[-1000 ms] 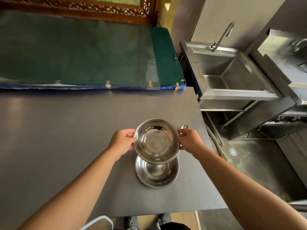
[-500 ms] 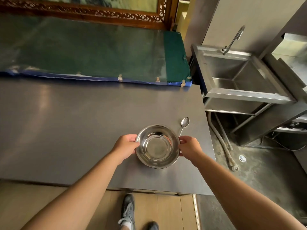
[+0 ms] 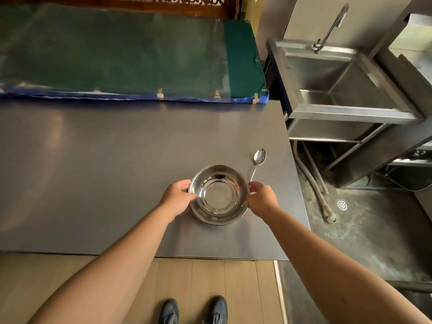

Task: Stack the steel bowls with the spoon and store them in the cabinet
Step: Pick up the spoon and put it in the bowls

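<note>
Two steel bowls sit nested on the grey steel table (image 3: 105, 160), near its right end. The upper bowl (image 3: 218, 194) hides most of the lower bowl (image 3: 198, 217), of which only a thin rim shows at the lower left. My left hand (image 3: 177, 198) grips the upper bowl's left rim and my right hand (image 3: 261, 197) grips its right rim. A steel spoon (image 3: 258, 160) lies on the table just beyond my right hand, its scoop pointing away from me.
A green padded bench (image 3: 131, 54) runs along the table's far edge. A steel sink with a tap (image 3: 332, 76) stands to the right, with hoses (image 3: 315, 181) and a floor drain (image 3: 342, 205) below. My shoes (image 3: 194, 309) are on the wooden floor.
The upper bowl was held above the lower one a second ago; it now rests inside it. The view has pulled back, and the spoon now shows in full.
</note>
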A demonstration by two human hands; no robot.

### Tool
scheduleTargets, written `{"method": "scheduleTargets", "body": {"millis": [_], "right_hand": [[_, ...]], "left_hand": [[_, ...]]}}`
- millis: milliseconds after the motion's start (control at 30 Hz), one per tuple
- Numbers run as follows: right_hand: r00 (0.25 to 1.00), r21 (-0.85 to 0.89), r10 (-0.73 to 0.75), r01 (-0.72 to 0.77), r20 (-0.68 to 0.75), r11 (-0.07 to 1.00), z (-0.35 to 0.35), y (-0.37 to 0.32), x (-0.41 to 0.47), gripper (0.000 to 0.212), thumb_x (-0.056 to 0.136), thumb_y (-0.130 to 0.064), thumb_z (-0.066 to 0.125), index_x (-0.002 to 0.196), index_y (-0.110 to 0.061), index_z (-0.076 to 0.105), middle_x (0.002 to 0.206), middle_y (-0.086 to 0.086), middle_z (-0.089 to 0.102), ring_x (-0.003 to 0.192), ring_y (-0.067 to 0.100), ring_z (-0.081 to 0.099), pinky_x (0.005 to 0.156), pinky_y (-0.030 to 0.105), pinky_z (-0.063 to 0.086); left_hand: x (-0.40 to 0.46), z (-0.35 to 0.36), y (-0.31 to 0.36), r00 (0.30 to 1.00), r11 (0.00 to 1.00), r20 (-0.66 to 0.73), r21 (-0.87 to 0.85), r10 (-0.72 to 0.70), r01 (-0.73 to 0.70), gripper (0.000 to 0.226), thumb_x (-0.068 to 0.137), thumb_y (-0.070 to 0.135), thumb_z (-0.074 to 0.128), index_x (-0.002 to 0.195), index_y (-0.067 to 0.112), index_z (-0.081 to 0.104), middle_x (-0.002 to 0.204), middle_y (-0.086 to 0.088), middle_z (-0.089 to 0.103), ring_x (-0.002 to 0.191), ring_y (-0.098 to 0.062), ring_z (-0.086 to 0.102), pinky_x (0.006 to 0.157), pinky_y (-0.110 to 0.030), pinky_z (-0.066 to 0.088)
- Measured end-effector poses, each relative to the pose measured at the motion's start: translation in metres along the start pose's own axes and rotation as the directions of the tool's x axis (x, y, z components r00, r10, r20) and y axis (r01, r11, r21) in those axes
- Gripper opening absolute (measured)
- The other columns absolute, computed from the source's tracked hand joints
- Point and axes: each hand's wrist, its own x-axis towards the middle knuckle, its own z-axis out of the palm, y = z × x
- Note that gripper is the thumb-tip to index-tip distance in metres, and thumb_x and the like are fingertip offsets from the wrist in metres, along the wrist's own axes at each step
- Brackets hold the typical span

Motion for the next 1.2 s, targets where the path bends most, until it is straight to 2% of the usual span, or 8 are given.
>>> {"method": "scheduleTargets", "body": {"millis": [133, 333, 400, 533, 833, 967, 1067, 1200], "right_hand": [[1.000, 0.000, 0.030, -0.030, 0.011, 1.000, 0.007, 0.004, 0.000, 0.029, 0.085, -0.002, 0.057, 0.106, -0.010, 0.074, 0.102, 0.008, 0.075, 0.089, 0.036, 0.069, 0.081, 0.045, 0.060], [0.996, 0.079, 0.091, -0.093, 0.023, 0.993, 0.010, 0.010, 0.003, 0.047, 0.092, -0.011, 0.060, 0.139, -0.011, 0.061, 0.129, 0.004, 0.069, 0.109, 0.033, 0.069, 0.098, 0.045, 0.055], [0.994, 0.079, 0.104, -0.105, 0.016, 0.991, 0.008, 0.009, 0.009, 0.046, 0.092, -0.013, 0.058, 0.138, -0.011, 0.061, 0.125, 0.005, 0.071, 0.108, 0.033, 0.070, 0.096, 0.044, 0.056], [0.993, 0.063, 0.112, -0.111, -0.022, 0.992, 0.004, 0.000, 0.024, 0.044, 0.090, -0.011, 0.056, 0.133, -0.010, 0.064, 0.116, 0.009, 0.073, 0.102, 0.033, 0.071, 0.091, 0.040, 0.058], [0.984, -0.082, 0.121, -0.132, -0.128, 0.988, 0.009, -0.017, 0.074, 0.038, 0.092, -0.013, 0.058, 0.129, -0.008, 0.064, 0.124, 0.011, 0.069, 0.117, 0.030, 0.062, 0.084, 0.027, 0.044], [0.974, -0.136, 0.181, -0.200, -0.138, 0.970, 0.010, -0.020, 0.090, 0.009, 0.085, -0.011, 0.059, 0.086, -0.005, 0.065, 0.082, 0.009, 0.069, 0.093, 0.034, 0.069, 0.066, 0.026, 0.044], [0.956, -0.131, 0.245, -0.267, -0.163, 0.955, 0.013, -0.020, 0.096, 0.019, 0.082, -0.013, 0.060, 0.063, -0.011, 0.056, 0.041, -0.001, 0.059, 0.046, 0.016, 0.064, 0.044, 0.022, 0.036], [0.941, -0.164, 0.317, -0.334, -0.122, 0.928, 0.017, -0.018, 0.097, 0.025, 0.067, -0.004, 0.050, 0.049, -0.008, 0.066, 0.037, -0.001, 0.063, 0.024, 0.005, 0.053, 0.042, 0.020, 0.040]], "left_hand": [[0.005, 0.000, -0.003, 0.999, 0.999, -0.039, 0.050, 0.020, -0.018, 0.060, 0.084, 0.006, 0.065, 0.142, 0.020, 0.055, 0.140, 0.004, 0.060, 0.110, -0.010, 0.055, 0.095, -0.026, 0.041], [0.010, -0.001, -0.008, 0.996, 0.999, -0.089, 0.044, 0.002, 0.002, 0.062, 0.084, 0.003, 0.066, 0.143, 0.021, 0.055, 0.130, 0.006, 0.063, 0.103, -0.017, 0.064, 0.096, -0.031, 0.050], [0.014, -0.002, -0.010, 0.997, 1.000, -0.069, 0.005, -0.027, 0.028, 0.063, 0.086, 0.002, 0.067, 0.145, 0.019, 0.051, 0.134, 0.003, 0.061, 0.110, -0.021, 0.064, 0.096, -0.040, 0.055], [0.016, 0.002, -0.010, 0.988, 0.975, 0.022, -0.161, -0.150, 0.152, 0.062, 0.092, 0.002, 0.064, 0.148, 0.019, 0.045, 0.111, 0.001, 0.060, 0.092, -0.018, 0.066, 0.063, -0.034, 0.060], [0.022, 0.009, -0.023, 0.958, 0.883, 0.102, -0.371, -0.268, 0.287, 0.034, 0.097, -0.001, 0.053, 0.127, 0.016, 0.057, 0.111, -0.017, 0.072, 0.088, -0.030, 0.073, 0.063, -0.040, 0.062], [0.023, 0.009, -0.023, 0.963, 0.879, 0.080, -0.394, -0.259, 0.269, 0.025, 0.097, -0.002, 0.052, 0.111, 0.017, 0.061, 0.114, -0.016, 0.070, 0.095, -0.033, 0.073, 0.061, -0.040, 0.062], [0.026, 0.006, -0.025, 0.964, 0.869, 0.059, -0.422, -0.258, 0.258, 0.025, 0.096, -0.002, 0.051, 0.103, 0.021, 0.061, 0.116, -0.016, 0.069, 0.100, -0.035, 0.072, 0.071, -0.046, 0.063], [0.032, -0.001, -0.030, 0.963, 0.859, 0.039, -0.443, -0.266, 0.255, 0.030, 0.095, -0.001, 0.051, 0.120, 0.014, 0.061, 0.116, -0.017, 0.071, 0.097, -0.033, 0.073, 0.076, -0.048, 0.063]]}}
